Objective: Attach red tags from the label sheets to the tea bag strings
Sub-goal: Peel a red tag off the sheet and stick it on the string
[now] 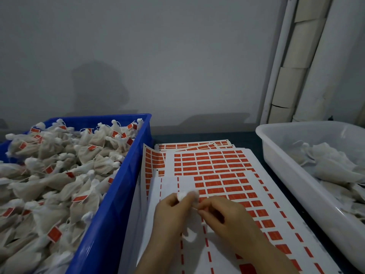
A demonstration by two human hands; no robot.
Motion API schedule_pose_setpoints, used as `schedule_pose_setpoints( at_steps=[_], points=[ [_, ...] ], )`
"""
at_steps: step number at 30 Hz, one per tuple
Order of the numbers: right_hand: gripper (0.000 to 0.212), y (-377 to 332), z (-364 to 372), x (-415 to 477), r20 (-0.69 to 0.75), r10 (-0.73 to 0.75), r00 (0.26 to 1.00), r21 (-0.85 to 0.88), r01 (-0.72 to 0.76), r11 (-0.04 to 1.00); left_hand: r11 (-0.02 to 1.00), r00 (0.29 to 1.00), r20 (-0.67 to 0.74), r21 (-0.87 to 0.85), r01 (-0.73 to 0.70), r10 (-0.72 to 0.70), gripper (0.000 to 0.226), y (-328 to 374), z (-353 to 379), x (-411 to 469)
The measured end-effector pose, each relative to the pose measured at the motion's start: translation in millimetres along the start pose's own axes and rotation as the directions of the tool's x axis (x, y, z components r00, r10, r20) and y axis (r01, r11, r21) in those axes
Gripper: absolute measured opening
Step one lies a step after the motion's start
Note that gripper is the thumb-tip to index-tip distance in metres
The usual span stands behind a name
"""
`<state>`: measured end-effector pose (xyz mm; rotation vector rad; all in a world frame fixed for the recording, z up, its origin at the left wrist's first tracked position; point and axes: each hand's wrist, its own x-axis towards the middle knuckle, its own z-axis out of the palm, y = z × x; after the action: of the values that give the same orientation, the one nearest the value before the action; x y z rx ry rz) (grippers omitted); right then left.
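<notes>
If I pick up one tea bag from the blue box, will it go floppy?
Probably floppy: the tea bags slump and crease over each other in the blue box. Likely light too, being thin cloth pouches. The tag would probably dangle loosely.

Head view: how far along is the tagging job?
Done: the blue plastic crate is heaped with red-tagged white mesh tea bags. In hand: the left hand grips one bag; the right hand pinches its string above the white label sheet. To do: untagged bags in the white plastic tub; many red tags unpeeled.
</notes>
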<state>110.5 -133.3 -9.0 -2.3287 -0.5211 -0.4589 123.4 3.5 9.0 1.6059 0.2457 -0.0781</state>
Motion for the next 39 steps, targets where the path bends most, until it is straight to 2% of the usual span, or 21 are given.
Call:
schedule_pose_setpoints(
  at_steps=[2, 5, 9, 11, 13, 16, 18, 21, 23, 25, 27, 29, 33, 36, 39],
  points=[
    [0.015, 1.6, -2.4, 1.4, -0.003, 0.012, 1.000, -0.025, -0.012, 1.000, 0.987, 0.993, -0.033, 0.126, -0.104, 0.109, 0.016, -5.0, 0.1, 1.5],
    [0.013, 2.6, -4.8, 1.6, 0.022, 0.006, 1.000, -0.080, -0.005, 0.997, 0.911, 0.955, -0.070, 0.326, -0.251, 0.288, 0.018, -9.0, 0.2, 4.4],
    [0.020, 7.7, -1.4, 0.3, 0.037, -0.012, 0.999, -0.122, 0.016, 0.992, 0.836, 0.945, 0.023, 0.459, -0.300, 0.326, 0.017, -11.7, 1.5, 4.9],
    [0.023, 10.5, -0.5, -0.2, 0.023, -0.010, 1.000, -0.135, 0.013, 0.991, 0.766, 0.914, 0.071, 0.522, -0.376, 0.400, 0.014, -13.4, 0.1, 5.2],
    [0.022, 4.6, -2.6, 1.3, 0.038, 0.002, 0.999, -0.174, 0.005, 0.985, 0.645, 0.859, 0.150, 0.600, -0.473, 0.490, 0.008, -14.3, -2.7, 4.5],
    [0.014, -1.0, -5.6, 2.1, -0.032, -0.055, 0.998, -0.231, 0.046, 0.972, 0.373, 0.725, 0.292, 0.704, -0.604, 0.624, 0.023, -14.8, -6.4, 2.8],
    [0.016, -3.5, -5.8, 3.0, -0.059, -0.040, 0.997, -0.181, 0.029, 0.983, 0.319, 0.680, 0.320, 0.700, -0.639, 0.659, 0.025, -13.6, -6.8, 2.3],
    [0.021, -1.5, -3.9, 2.8, -0.066, -0.049, 0.997, -0.162, 0.037, 0.986, 0.289, 0.585, 0.252, 0.680, -0.674, 0.771, 0.027, -14.3, -5.6, 3.3],
    [0.022, 0.2, -1.9, 3.0, -0.034, -0.049, 0.998, -0.123, 0.045, 0.991, 0.382, 0.591, 0.162, 0.623, -0.682, 0.790, 0.030, -12.6, -5.9, 2.2],
    [0.023, 5.6, 3.0, 0.7, -0.024, -0.068, 0.997, -0.097, 0.065, 0.993, 0.521, 0.645, 0.026, 0.565, -0.640, 0.764, 0.022, -10.6, -5.8, 0.7],
    [0.020, 3.0, 1.6, 2.1, -0.023, -0.046, 0.999, -0.104, 0.043, 0.994, 0.717, 0.772, -0.124, 0.486, -0.501, 0.623, 0.023, -6.7, -4.4, -1.1],
    [0.011, 0.0, 0.7, 3.9, -0.092, -0.091, 0.992, -0.155, 0.076, 0.985, 0.830, 0.866, -0.177, 0.424, -0.362, 0.468, 0.022, -9.2, -3.0, 2.0],
    [0.010, -0.7, 1.8, 3.9, -0.155, -0.195, 0.969, -0.248, 0.153, 0.957, 0.932, 0.962, -0.125, 0.307, -0.194, 0.242, 0.020, -12.5, -1.5, 5.4],
    [0.011, -0.5, 2.8, 3.4, -0.149, -0.226, 0.963, -0.290, 0.175, 0.941, 0.983, 0.991, -0.119, 0.176, -0.045, 0.066, 0.015, -8.8, -0.3, 8.3],
    [0.011, -2.2, 4.8, 3.5, -0.161, -0.222, 0.962, -0.296, 0.167, 0.940, 0.991, 0.990, -0.092, 0.076, 0.112, -0.105, 0.021, -6.1, 1.6, 10.4]
  ],
)
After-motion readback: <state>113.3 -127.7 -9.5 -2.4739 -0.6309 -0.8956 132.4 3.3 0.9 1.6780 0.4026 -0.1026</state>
